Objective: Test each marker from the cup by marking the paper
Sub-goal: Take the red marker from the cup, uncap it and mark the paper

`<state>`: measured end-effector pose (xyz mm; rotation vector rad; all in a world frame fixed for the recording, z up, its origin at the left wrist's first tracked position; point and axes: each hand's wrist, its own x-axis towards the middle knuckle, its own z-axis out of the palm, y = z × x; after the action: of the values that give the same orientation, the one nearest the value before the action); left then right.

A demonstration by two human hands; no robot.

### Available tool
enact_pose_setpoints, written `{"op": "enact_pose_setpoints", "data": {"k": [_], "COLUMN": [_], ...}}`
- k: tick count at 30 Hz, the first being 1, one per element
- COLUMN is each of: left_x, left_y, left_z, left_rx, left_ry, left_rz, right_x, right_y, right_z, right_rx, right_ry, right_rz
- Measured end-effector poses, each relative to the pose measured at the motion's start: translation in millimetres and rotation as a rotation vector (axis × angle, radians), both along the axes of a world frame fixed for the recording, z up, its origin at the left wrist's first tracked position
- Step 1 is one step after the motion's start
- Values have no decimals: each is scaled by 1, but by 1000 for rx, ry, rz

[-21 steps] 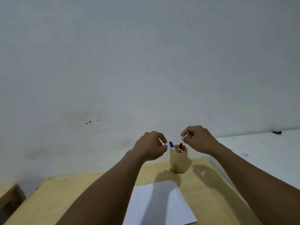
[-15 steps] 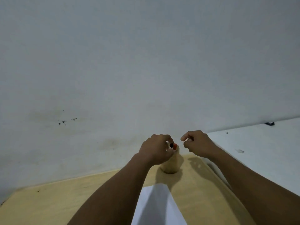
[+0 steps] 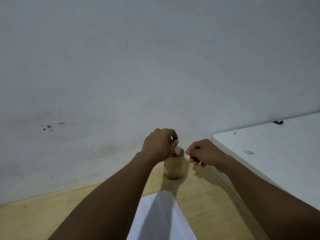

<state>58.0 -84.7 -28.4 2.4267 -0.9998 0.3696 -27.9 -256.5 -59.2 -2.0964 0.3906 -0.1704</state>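
Here the left hand (image 3: 160, 144) curls closed around a whitish marker (image 3: 177, 149) at the mouth of the cup (image 3: 174, 167), which stands at twelve o'clock from the paper (image 3: 162, 219), while at three o'clock of the cup the right hand (image 3: 203, 152) hangs in a loose fist, its contents hidden.

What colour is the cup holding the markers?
Light tan, wood-like; the cup shows best in the head view.

cup (image 3: 174, 168): tan, upright | paper (image 3: 161, 217): white, flat, just nearer
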Motion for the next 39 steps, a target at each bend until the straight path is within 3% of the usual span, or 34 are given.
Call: {"op": "enact_pose_setpoints", "data": {"k": [3, 5, 10, 13, 21, 23, 25, 28, 30, 34, 39], "left_x": [-9, -18, -37, -43, -43, -37, -31, -27, -25, -26, -25], "left_y": [30, 53, 115, 152, 220, 239, 258, 270, 267, 260, 264], "left_z": [25, 39, 44, 28, -33, -50, -71, -99, -114, -135, -141], "left_rx": [-194, -322, -547, -657, -1057, -1071, -834, -301, -89, 15, -89], "left_ry": [38, 111, 331, 417, 702, 720, 638, 459, 377, 320, 337], "left_rz": [7, 10, 13, 56, 195, 256, 314, 364, 365, 358, 354], "right_x": [-11, -13, -2, 11, 25, 27, 27, 26, 25, 26, 25], "right_y": [34, 64, 145, 182, 226, 218, 208, 207, 216, 231, 240], "right_z": [18, 22, 27, 23, 1, -2, -8, -27, -44, -81, -115], "right_rx": [301, 583, 1135, 1309, 1007, 970, 850, 637, 550, 431, 348], "right_ry": [203, 216, -140, -219, -273, -295, -262, -154, -142, -149, -150], "right_rz": [198, 307, 191, 44, 242, 214, 195, 222, 222, 207, 223]}}
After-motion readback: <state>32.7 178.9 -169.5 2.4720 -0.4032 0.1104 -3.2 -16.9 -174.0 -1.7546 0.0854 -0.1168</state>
